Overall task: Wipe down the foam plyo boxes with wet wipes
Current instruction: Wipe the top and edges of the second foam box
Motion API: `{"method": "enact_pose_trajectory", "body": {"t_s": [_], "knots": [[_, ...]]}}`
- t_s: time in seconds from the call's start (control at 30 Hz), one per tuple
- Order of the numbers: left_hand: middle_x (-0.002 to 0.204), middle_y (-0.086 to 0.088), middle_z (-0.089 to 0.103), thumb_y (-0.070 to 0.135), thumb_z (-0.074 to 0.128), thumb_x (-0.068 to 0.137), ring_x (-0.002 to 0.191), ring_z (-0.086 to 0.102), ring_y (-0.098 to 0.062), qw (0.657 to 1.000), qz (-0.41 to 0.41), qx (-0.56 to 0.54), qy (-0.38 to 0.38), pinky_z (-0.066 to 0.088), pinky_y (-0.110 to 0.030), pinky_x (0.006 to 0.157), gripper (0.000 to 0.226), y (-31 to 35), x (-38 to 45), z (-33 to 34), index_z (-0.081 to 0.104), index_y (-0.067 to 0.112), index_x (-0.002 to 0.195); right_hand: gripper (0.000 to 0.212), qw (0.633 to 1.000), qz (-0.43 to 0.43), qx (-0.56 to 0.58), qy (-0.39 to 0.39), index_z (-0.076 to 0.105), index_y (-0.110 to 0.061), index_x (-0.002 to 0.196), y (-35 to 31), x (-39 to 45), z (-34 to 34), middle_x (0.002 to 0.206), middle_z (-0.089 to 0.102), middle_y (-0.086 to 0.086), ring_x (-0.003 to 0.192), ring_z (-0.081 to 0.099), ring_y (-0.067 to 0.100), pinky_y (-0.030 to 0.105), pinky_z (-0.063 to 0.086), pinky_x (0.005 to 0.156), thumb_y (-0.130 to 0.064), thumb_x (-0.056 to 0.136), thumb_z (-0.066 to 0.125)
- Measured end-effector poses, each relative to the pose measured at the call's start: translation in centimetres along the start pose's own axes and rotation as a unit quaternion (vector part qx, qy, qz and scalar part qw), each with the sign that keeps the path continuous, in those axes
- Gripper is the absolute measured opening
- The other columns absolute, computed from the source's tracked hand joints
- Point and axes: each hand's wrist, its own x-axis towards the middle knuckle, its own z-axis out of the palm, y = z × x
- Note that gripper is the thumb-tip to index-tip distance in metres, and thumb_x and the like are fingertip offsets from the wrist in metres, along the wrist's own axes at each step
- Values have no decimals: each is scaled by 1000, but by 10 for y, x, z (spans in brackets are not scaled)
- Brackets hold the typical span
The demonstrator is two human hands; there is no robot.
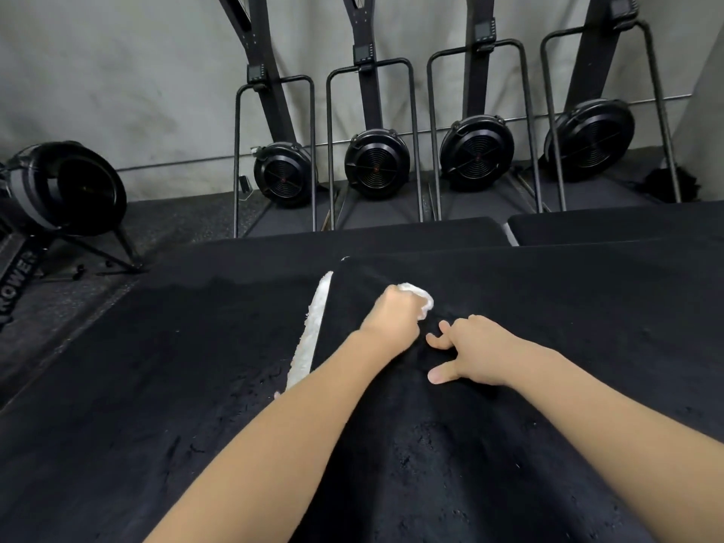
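White wet wipe (417,297) bunched in left hand (393,313), fist grip closed round it, pressed on black foam plyo box (548,386). Right hand (476,348) rested alongside, fingers spread. Exposed white foam strip (309,335) seen at left. Rowers (376,162) stood against wall.

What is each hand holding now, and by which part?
The left hand grips a crumpled white wet wipe, bunched in its fist. The right hand holds nothing; it rests on the black foam plyo box.

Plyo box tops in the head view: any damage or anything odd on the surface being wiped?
Yes. A long white strip shows through the black cover of the foam plyo box, left of the left hand gripping the wet wipe. It looks like a tear exposing the foam. The surrounding cover looks pitted and flaking.
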Motion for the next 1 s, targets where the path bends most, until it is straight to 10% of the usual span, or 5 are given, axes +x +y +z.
{"method": "enact_pose_trajectory", "body": {"t_s": [0.23, 0.4, 0.53, 0.67, 1.0], "knots": [[96, 5, 66, -4, 38, 69, 87, 58, -20, 990, -54, 86, 96, 36, -27, 112, 48, -68, -32, -10, 63, 32, 87, 76, 1000, 6, -5, -5, 30, -41, 153, -3, -5, -2, 164, 21, -10, 147, 20, 30, 58, 26, 115, -65, 87, 60], [120, -9, 69, -11, 48, 78, 90, 67, -22, 990, -102, 49, 89, 45, -23, 63, 39, -86, -50, -12, 70, 20, 85, 76, 1000, 9, 14, 3, 33, -41, 152, -4, -7, -1, 163, 23, -10, 148, 21, 27, 60, 26, 114, -63, 86, 64], [67, 7, 55, -4, 29, 57, 61, 62, -23, 992, -43, 67, 101, 31, -34, 116, 33, -58, -55, -5, 43, 25, 64, 77, 1000, 15, 16, 1, 33, -41, 152, -3, -5, -1, 163, 22, -11, 148, 19, 27, 60, 25, 115, -63, 85, 65], [78, 3, 56, -12, 42, 60, 65, 49, -23, 996, 32, -12, 88, 43, -37, 52, 29, 0, -61, -3, 53, 14, 67, 75, 1000, 8, 3, 10, 36, -40, 151, -3, -5, 0, 156, 36, -10, 142, 29, 26, 54, 32, 112, -64, 85, 64], [76, 7, 50, -18, 48, 78, 71, 41, -16, 989, -93, -26, 110, 45, -24, 80, 40, -81, -73, -17, 50, 22, 70, 77, 1000, 19, 12, -3, 30, -41, 153, -5, -6, -1, 165, 18, -12, 151, 13, 29, 61, 21, 116, -63, 87, 62]]}}
